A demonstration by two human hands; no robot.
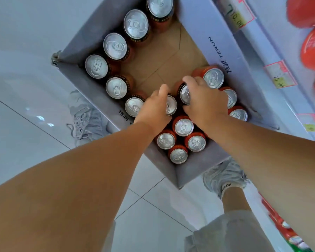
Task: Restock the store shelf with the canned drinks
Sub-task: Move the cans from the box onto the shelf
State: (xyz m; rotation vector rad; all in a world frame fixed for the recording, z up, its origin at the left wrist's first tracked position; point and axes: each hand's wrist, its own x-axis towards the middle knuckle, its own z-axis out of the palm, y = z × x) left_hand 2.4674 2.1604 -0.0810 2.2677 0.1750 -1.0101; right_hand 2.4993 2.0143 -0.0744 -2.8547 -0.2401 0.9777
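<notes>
Top-down view into an open cardboard box (198, 30) on a white tiled floor (25, 133), right beside the shelf edge (258, 57) w/ price tags (280, 74). Box holds upright orange drink cans w/ silver tops: one row along the far-left wall, e.g. can (115, 46), and a cluster near the person; brown bottom is bare in the middle.

Left hand (155, 110) is down over a can (171, 105) in the cluster, thumb up on the far side, fingers wrapped round its rim — grip closed on it. Right hand (204, 102) sits on the next can (185, 94), fingers curled over its top and side, grip closed round that one too. Both cans stand in the box, touching neighbours.

Red packs (312, 48) sit on the shelf at right. Pale sneakers show either side of the box: left one (85, 120), right one (224, 176).
</notes>
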